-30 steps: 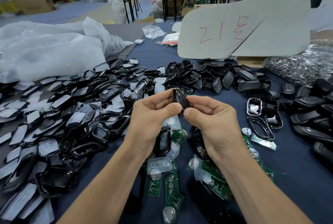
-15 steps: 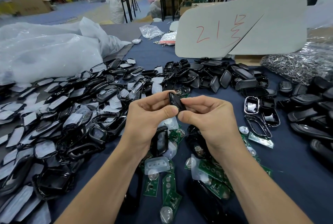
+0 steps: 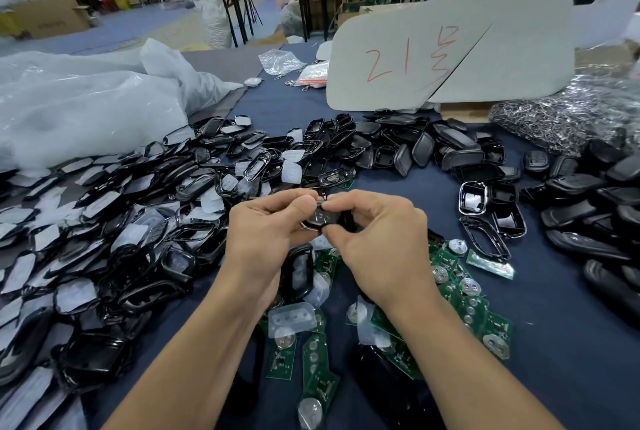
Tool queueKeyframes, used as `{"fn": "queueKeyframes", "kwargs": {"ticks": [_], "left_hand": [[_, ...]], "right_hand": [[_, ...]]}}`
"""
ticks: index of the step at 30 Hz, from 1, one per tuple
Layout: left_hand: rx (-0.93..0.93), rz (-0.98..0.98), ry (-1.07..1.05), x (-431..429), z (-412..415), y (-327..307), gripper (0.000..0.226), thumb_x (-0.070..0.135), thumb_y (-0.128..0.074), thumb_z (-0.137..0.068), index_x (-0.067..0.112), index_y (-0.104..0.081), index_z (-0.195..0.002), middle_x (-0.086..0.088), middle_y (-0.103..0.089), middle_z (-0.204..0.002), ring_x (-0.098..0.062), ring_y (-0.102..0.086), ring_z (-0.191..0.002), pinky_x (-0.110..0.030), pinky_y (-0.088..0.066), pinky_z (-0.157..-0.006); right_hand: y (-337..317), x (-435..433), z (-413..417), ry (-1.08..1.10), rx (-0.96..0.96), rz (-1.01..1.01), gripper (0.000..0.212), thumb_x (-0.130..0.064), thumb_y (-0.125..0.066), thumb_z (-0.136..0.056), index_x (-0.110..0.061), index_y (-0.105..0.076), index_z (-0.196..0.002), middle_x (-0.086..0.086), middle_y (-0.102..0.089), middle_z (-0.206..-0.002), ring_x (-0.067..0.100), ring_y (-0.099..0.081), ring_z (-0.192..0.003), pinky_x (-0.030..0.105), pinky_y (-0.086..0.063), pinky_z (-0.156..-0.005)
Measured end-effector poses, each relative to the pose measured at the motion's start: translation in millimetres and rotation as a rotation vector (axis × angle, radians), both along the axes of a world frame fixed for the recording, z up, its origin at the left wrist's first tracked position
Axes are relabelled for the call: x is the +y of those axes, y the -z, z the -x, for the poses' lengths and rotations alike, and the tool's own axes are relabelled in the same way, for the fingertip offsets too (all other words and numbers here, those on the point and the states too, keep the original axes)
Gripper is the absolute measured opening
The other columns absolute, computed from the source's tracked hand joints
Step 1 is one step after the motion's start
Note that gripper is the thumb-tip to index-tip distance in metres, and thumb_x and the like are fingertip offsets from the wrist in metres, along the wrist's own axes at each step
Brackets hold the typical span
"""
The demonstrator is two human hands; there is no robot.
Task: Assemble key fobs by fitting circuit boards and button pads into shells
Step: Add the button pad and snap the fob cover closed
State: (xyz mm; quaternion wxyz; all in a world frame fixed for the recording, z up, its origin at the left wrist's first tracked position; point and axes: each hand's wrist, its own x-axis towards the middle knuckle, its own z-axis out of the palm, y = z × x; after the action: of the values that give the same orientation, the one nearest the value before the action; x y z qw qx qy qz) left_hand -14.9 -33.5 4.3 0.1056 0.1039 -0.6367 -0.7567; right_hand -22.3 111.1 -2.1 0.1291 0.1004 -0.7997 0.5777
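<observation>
Up close, left hand (image 3: 266, 225) and right hand (image 3: 377, 239) pinch the black key fob (image 3: 323, 218) between both thumb-and-finger grips.

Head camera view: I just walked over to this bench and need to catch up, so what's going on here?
A person is assembling a black key fob, pinching it between the fingers of the left hand and right hand above the table. The halves seem to be getting pressed together, though the seam is hidden. Green circuit boards and a clear button pad lie loose below the wrists, and black shells are heaped to the left.
</observation>
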Motion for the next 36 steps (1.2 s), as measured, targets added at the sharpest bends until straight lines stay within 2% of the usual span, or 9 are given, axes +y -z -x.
{"fn": "queueKeyframes", "kwargs": {"ticks": [4,6,12,18,20,23,25,32,36], "left_hand": [[0.082,0.021,0.017,-1,-1,-4,0.021,-0.006,-0.069,-0.09,0.007,-0.082,-0.08,-0.018,-0.078,-0.084,-0.03,-0.078,-0.076,-0.034,-0.065,-0.068],[0.119,0.042,0.026,-2,-1,-5,0.022,-0.007,-0.069,-0.091,0.007,-0.082,-0.081,-0.017,-0.079,-0.086,-0.03,-0.078,-0.078,-0.035,-0.065,-0.07],[0.058,0.212,0.034,0,-1,-3,0.023,0.006,-0.079,-0.088,0.027,-0.085,-0.081,-0.004,-0.079,-0.079,-0.018,-0.076,-0.077,-0.024,-0.062,-0.069],[0.189,0.455,0.063,-6,-4,-4,0.037,-0.003,-0.081,-0.083,0.033,-0.084,-0.083,0.002,-0.08,-0.079,-0.018,-0.078,-0.077,-0.03,-0.064,-0.077],[0.2,0.393,0.037,-5,-5,-5,0.03,0.001,-0.084,-0.082,0.03,-0.085,-0.087,-0.003,-0.081,-0.083,-0.023,-0.078,-0.08,-0.037,-0.065,-0.082],[0.186,0.137,0.092,0,-4,-6,0.012,0.016,-0.081,-0.085,0.025,-0.085,-0.093,-0.01,-0.081,-0.092,-0.023,-0.076,-0.086,-0.036,-0.064,-0.083],[0.156,0.04,0.135,5,-3,-6,0.012,0.026,-0.077,-0.088,0.018,-0.085,-0.092,-0.014,-0.08,-0.096,-0.026,-0.076,-0.089,-0.035,-0.063,-0.082],[0.096,-0.061,0.146,3,-5,-10,0.025,0.03,-0.066,-0.083,0.015,-0.086,-0.088,-0.014,-0.081,-0.099,-0.025,-0.079,-0.086,-0.028,-0.062,-0.071],[0.069,-0.062,0.166,1,-6,-9,0.03,0.031,-0.059,-0.094,0.019,-0.086,-0.092,-0.013,-0.08,-0.104,-0.027,-0.079,-0.093,-0.031,-0.064,-0.072]], "right_hand": [[2,7,11,-0.056,-0.254,0.307,0.023,-0.012,-0.076,-0.087,-0.029,-0.082,-0.1,-0.01,-0.08,-0.085,0.011,-0.077,-0.086,0.035,-0.063,-0.082],[3,8,13,-0.114,-0.329,0.345,0.018,-0.007,-0.074,-0.09,-0.022,-0.083,-0.097,0.0,-0.08,-0.084,0.02,-0.078,-0.082,0.042,-0.065,-0.078],[3,9,11,-0.056,-0.243,0.328,0.017,-0.006,-0.078,-0.086,-0.021,-0.084,-0.092,0.0,-0.08,-0.08,0.022,-0.079,-0.074,0.044,-0.065,-0.076],[-2,13,7,-0.09,-0.114,-0.07,0.02,-0.015,-0.076,-0.085,-0.034,-0.082,-0.089,-0.022,-0.076,-0.075,-0.001,-0.073,-0.076,0.017,-0.057,-0.07],[-4,13,7,-0.084,-0.147,-0.016,0.021,-0.013,-0.077,-0.087,-0.033,-0.082,-0.086,-0.015,-0.077,-0.074,0.008,-0.075,-0.072,0.025,-0.06,-0.07],[-7,3,0,-0.16,-0.327,0.456,0.018,-0.003,-0.072,-0.093,-0.018,-0.083,-0.091,0.007,-0.08,-0.08,0.022,-0.076,-0.072,0.03,-0.062,-0.064],[-8,-2,-3,-0.197,-0.4,0.633,0.016,0.001,-0.068,-0.095,-0.008,-0.081,-0.096,0.014,-0.08,-0.085,0.023,-0.076,-0.073,0.026,-0.061,-0.065],[-6,-7,-5,-0.218,-0.424,0.647,0.016,0.002,-0.067,-0.095,-0.007,-0.08,-0.095,0.013,-0.079,-0.084,0.021,-0.075,-0.07,0.027,-0.061,-0.065],[-6,-7,-4,-0.237,-0.401,0.574,0.015,-0.001,-0.067,-0.097,-0.008,-0.08,-0.096,0.013,-0.079,-0.083,0.023,-0.074,-0.071,0.028,-0.062,-0.066]]}}
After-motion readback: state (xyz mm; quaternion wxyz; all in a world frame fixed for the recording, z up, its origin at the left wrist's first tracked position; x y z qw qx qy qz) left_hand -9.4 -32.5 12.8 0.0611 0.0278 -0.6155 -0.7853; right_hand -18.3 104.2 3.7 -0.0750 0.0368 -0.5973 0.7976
